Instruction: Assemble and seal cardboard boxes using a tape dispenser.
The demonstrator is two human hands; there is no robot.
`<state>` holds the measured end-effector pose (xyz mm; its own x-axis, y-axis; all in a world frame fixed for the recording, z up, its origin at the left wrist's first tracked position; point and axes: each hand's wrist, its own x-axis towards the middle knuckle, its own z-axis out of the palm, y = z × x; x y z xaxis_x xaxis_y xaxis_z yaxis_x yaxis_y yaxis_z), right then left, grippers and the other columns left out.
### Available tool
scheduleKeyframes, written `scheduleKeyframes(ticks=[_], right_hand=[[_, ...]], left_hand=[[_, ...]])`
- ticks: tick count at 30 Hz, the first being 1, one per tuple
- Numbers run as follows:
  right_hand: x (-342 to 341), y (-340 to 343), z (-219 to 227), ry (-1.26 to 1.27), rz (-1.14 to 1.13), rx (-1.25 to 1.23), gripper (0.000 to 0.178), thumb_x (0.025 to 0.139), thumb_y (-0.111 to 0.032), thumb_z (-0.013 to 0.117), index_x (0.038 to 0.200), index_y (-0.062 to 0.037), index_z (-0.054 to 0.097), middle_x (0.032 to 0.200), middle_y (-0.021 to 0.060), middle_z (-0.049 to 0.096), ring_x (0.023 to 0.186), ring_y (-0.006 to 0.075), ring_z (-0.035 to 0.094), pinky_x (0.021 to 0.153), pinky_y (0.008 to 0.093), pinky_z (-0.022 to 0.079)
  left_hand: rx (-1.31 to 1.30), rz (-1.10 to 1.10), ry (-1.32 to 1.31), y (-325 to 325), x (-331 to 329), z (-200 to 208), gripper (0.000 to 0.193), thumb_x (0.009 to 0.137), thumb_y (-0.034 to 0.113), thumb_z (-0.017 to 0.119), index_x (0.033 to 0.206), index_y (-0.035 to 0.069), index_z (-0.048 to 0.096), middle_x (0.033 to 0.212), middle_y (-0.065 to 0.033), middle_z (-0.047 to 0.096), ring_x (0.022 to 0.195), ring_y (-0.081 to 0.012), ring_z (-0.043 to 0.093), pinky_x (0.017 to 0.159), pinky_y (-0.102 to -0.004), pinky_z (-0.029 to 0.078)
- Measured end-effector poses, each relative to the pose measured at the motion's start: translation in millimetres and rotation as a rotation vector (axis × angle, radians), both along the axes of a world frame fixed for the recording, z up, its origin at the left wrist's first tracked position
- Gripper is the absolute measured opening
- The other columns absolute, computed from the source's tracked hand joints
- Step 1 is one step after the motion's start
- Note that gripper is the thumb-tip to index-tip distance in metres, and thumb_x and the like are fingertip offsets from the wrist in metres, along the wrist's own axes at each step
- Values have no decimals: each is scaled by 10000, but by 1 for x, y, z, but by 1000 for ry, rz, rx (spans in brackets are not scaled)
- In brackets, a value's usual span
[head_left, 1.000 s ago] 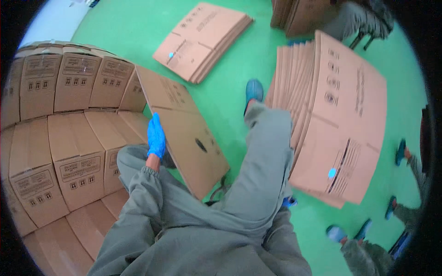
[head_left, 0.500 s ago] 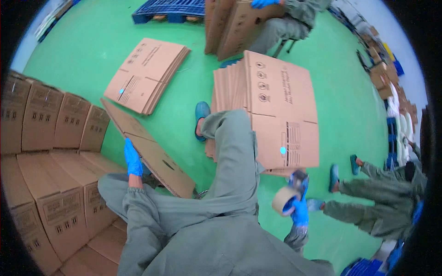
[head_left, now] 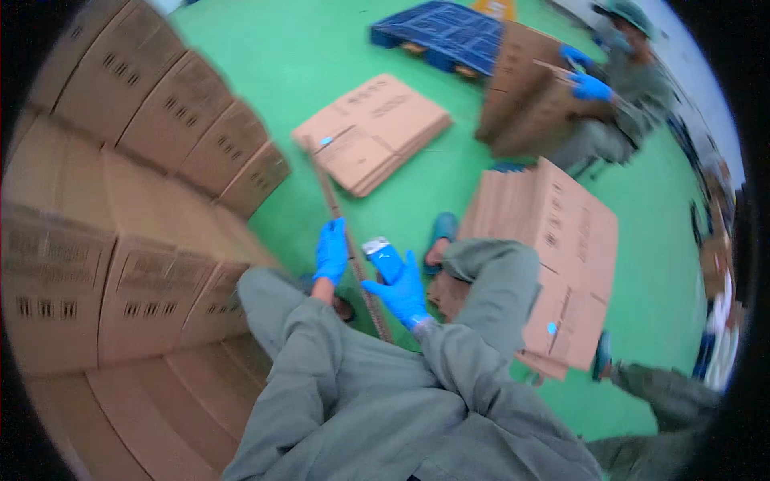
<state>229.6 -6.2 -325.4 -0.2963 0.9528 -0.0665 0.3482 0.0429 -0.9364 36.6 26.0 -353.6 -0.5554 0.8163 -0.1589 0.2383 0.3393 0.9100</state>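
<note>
Blue gloves cover both hands. The right hand [head_left: 400, 293] is closed around a blue tool [head_left: 380, 254] with a pale, shiny end, its thumb pointing toward the left hand [head_left: 330, 252]. That left hand lies along a flat cardboard sheet [head_left: 329, 196], which stands nearly edge-on between the two hands; whether its fingers clench the sheet or only press against it, I cannot tell. Just beyond the right hand, a teal shoe [head_left: 441, 236] rests on the green floor [head_left: 650, 305]. Left of the left hand, closed brown boxes [head_left: 152, 280] are stacked in steps. To the right of the right hand, past the knee, leans a thick pile of flattened boxes [head_left: 581, 256]. Ahead of the left hand lies a smaller pile of flat cardboard [head_left: 377, 128]. Farther ahead and right of both hands, a seated co-worker [head_left: 650, 96] handles upright cardboard [head_left: 521, 88], near a blue pallet [head_left: 441, 36].
</note>
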Motion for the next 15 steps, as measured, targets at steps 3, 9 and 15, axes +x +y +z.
scheduleKeyframes(ticks=[3,9,15], right_hand=[[4,-2,4,8,-99,-138,1154,561,-418,864,1347,139,228,1210,269,455,1109,372,484,934,438,405],[-4,-18,30,-350,-87,181,1069,595,-319,835,1367,101,227,1224,290,436,1115,399,472,930,426,405],[-2,-10,27,-3,-118,93,990,620,-171,798,1378,91,218,1144,225,527,1058,297,539,900,380,445]], left_hand=[[-113,91,22,-4,-3,13,620,924,444,447,1286,-58,450,1317,-258,472,1220,-383,456,1006,-426,360],[-66,56,78,18,-12,24,784,852,277,563,1429,-60,154,1388,-295,368,1267,-401,403,1047,-411,339],[-181,-88,145,14,-44,36,810,753,66,506,1446,-36,100,1384,-333,333,1272,-412,389,1055,-408,333]])
